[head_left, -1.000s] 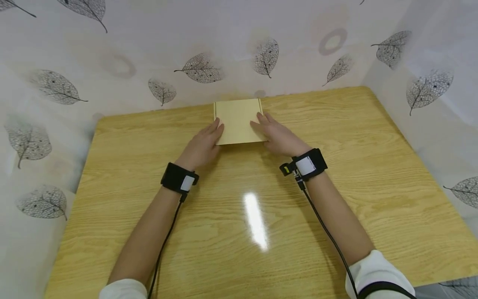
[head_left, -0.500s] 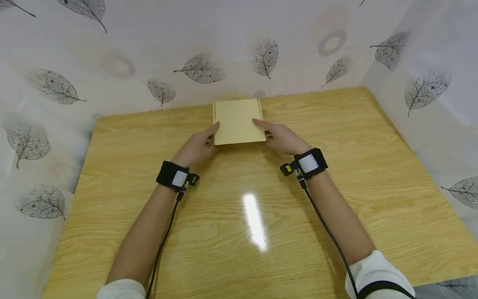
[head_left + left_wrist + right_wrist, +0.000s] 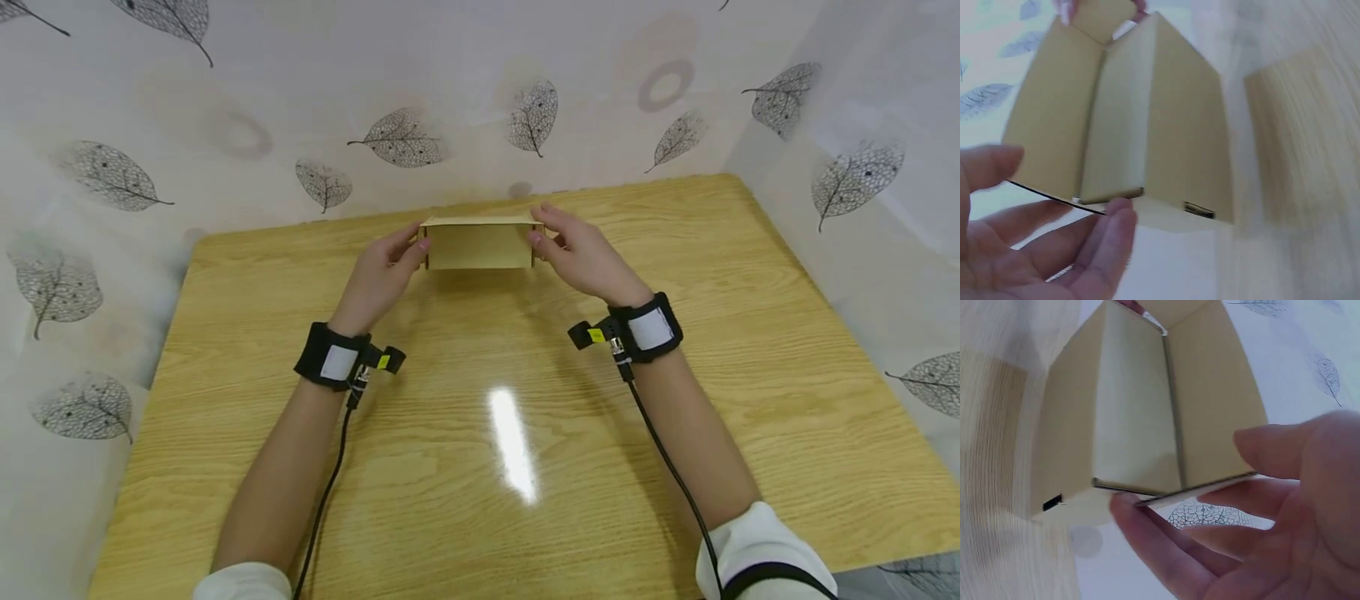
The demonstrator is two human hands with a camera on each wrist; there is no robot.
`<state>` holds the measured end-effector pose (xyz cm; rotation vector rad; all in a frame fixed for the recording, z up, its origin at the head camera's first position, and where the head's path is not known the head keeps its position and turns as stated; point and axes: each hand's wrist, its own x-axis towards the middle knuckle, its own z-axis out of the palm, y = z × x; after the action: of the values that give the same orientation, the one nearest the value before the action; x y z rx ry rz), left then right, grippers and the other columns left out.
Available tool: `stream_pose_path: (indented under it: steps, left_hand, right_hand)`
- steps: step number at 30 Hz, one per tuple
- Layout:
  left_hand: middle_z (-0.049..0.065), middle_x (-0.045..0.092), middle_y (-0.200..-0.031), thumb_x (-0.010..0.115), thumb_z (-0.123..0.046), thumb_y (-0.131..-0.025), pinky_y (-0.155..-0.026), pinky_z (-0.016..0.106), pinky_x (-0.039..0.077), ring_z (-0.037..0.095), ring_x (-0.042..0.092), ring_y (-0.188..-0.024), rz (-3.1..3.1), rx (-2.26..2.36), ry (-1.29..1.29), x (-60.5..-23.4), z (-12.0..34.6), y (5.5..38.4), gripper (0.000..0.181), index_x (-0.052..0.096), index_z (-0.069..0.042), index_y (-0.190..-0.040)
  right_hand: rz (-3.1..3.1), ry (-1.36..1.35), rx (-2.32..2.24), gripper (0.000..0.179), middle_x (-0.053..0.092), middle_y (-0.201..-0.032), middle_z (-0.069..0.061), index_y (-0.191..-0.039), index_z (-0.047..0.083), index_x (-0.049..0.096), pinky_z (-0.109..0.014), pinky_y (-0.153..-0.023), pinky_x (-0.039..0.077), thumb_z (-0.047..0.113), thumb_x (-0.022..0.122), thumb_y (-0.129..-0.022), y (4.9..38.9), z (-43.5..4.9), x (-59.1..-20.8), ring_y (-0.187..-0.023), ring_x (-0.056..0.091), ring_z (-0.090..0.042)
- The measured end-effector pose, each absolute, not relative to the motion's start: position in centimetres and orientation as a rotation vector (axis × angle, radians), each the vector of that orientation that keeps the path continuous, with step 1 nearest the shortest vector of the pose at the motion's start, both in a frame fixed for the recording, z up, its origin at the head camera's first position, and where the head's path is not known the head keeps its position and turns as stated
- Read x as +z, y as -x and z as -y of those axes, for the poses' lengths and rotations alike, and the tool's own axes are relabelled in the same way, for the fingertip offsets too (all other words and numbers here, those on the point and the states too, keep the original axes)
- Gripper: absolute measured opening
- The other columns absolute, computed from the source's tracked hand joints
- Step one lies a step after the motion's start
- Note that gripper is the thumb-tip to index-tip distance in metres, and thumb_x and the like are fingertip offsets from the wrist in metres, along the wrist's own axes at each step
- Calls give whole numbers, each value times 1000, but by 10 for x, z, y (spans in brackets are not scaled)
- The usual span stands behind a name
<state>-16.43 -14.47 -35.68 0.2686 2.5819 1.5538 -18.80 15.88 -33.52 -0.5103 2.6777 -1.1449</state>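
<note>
A pale yellow-tan cardboard box (image 3: 480, 247) is held between both hands near the far edge of the table. Its narrow face is turned toward the head camera. Both wrist views show a flap (image 3: 1054, 119) angled away from the panel beside it, and small dark slots near the box's corners. My left hand (image 3: 375, 279) grips the box's left end, thumb on the near side of the flap and fingers behind and below it. At the opposite end, my right hand (image 3: 588, 254) pinches the flap (image 3: 1213, 394) in the same manner. The box's far side is hidden.
The wood-grain table (image 3: 420, 467) extends toward the person, with a bright light reflection (image 3: 513, 446) in its middle. Leaf-patterned wall covering (image 3: 450, 75) stands close behind the box. Black cables (image 3: 667, 467) run from both wrist straps along the forearms.
The box has turned from showing its broad top to showing a narrow face. Both hands have shifted their hold to its upper ends, and the right hand has moved up slightly.
</note>
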Motion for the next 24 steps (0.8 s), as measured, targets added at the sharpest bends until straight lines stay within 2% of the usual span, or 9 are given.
stream_pose_path:
  steps: [1,5,9,10,12,15,18,20,24]
  left_hand:
    - [15,46,-164,48,-40,-112,-120,52,45,34,56,-142,-2587,1537,-273,-355,145,164,60,36,-11,-163]
    - [24,42,-159,37,-32,-116,-111,47,47,37,54,-133,-2604,1487,-312,-350,146,162,57,29,-2,-164]
    - [26,43,-143,33,-28,-116,-99,40,42,34,47,-123,-2626,1440,-372,-349,149,163,55,29,2,-162]
    - [26,44,-141,34,-29,-116,-99,40,42,34,46,-122,-2631,1434,-378,-348,150,163,55,32,2,-162]
    - [24,48,-141,40,-33,-115,-101,42,45,33,50,-122,-2630,1450,-363,-348,150,164,55,37,-1,-160]
    - [22,53,-143,49,-37,-112,-106,50,51,35,60,-120,-2627,1517,-300,-350,150,166,54,48,-6,-156]
    - [19,59,-145,57,-41,-109,-106,53,55,35,71,-110,-2605,1616,-214,-354,148,168,52,59,-8,-149]
    - [17,63,-142,60,-42,-107,-102,49,59,29,74,-100,-2571,1690,-164,-357,146,170,51,63,-7,-145]
    - [15,65,-129,64,-42,-105,-91,36,64,15,72,-84,-2464,1837,-77,-362,144,171,52,65,-4,-140]
  right_hand:
    - [-2656,524,-1143,58,22,-175,-12,-165,12,31,-34,-83,51,33,45,-114,189,-160,-335,-112,68,-30]
    - [-2578,576,-1165,56,41,-168,-13,-168,18,24,-34,-82,49,25,41,-114,189,-164,-330,-120,68,-32]
    - [-2535,595,-1215,55,53,-158,-17,-167,20,27,-40,-97,56,17,40,-114,189,-167,-330,-124,67,-35]
    - [-2530,593,-1232,55,54,-155,-18,-167,19,28,-42,-104,56,16,41,-114,189,-168,-330,-125,68,-36]
    - [-2518,568,-1266,54,59,-147,-18,-166,19,31,-44,-110,55,17,43,-114,191,-169,-332,-123,68,-34]
    - [-2500,538,-1319,53,63,-132,-19,-165,17,34,-43,-108,57,20,44,-114,191,-170,-332,-118,69,-34]
    - [-2509,506,-1346,53,63,-135,-20,-165,13,34,-43,-105,58,24,44,-114,190,-169,-332,-114,71,-33]
    - [-2519,479,-1357,54,61,-142,-21,-164,10,34,-42,-102,59,26,43,-114,190,-169,-332,-112,71,-34]
    - [-2560,426,-1360,54,65,-140,-19,-163,10,37,-38,-96,61,30,45,-114,191,-167,-335,-106,73,-33]
